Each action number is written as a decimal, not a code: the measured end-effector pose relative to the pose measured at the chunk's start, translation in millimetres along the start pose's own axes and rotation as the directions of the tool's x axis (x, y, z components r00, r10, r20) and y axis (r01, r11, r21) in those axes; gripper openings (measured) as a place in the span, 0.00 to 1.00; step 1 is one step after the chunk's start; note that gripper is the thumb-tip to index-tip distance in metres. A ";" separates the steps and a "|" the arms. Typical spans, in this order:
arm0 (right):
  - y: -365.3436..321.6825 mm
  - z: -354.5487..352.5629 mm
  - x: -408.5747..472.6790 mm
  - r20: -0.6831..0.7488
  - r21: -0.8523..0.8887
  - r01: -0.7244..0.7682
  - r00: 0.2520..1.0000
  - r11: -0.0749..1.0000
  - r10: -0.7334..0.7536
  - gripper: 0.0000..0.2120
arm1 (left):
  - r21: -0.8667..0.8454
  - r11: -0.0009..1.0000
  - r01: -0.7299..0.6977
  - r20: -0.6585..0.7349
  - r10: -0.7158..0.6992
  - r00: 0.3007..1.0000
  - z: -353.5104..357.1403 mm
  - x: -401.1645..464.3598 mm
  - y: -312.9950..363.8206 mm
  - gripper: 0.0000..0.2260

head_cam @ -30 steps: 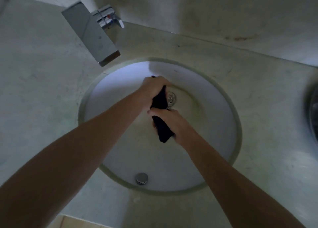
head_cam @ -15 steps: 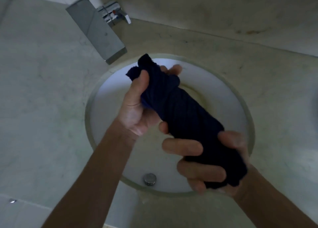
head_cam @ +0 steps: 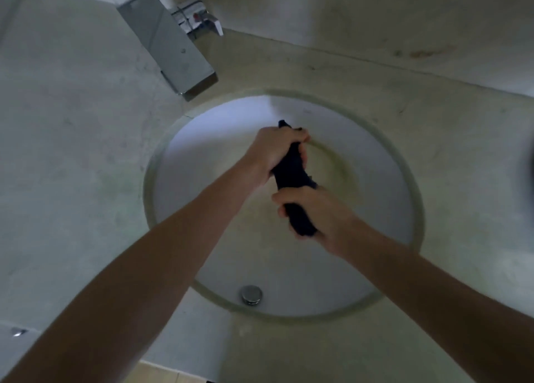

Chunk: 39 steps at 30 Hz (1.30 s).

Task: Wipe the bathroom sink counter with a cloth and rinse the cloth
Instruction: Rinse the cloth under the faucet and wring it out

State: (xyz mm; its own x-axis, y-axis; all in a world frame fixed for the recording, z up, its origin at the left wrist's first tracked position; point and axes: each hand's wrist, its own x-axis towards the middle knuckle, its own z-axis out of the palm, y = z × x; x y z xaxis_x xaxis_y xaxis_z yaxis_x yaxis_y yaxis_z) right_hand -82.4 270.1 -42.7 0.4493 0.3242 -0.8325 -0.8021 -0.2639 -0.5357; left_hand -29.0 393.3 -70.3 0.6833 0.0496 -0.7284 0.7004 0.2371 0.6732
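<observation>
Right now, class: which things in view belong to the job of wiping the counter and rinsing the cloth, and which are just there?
Belong to the job:
dark cloth, gripped at both ends
left hand
right hand
sink basin
counter
tap

Just there:
overflow cap on the basin's near wall
stained wall behind the counter

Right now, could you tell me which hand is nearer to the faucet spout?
Left. The left hand grips the cloth's far end, closer to the faucet spout; the right hand grips the near end.
</observation>
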 end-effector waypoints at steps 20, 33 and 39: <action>46.0 31.3 69.2 -0.331 -0.316 0.106 0.919 0.943 -0.214 0.18 | 0.773 0.634 0.004 -0.155 0.183 0.971 -6.7 51.4 -31.0 0.06; 11.4 4.5 -7.5 0.335 0.346 -0.130 0.942 0.929 0.007 0.19 | 0.355 0.930 -0.094 0.208 0.019 0.978 -28.1 24.1 1.2 0.06; 21.0 30.3 6.0 -0.165 -0.043 -0.001 0.986 0.999 -0.006 0.10 | 0.320 0.946 -0.049 0.093 0.021 0.995 -24.1 18.0 -8.9 0.07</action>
State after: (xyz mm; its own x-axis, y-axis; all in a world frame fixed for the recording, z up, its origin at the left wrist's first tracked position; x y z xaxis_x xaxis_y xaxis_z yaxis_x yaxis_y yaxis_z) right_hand -108.4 294.0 -54.6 0.5125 0.1719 -0.8413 -0.7851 -0.3029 -0.5402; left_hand -27.9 415.4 -92.5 0.7138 -0.0355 -0.6994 0.6948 -0.0890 0.7136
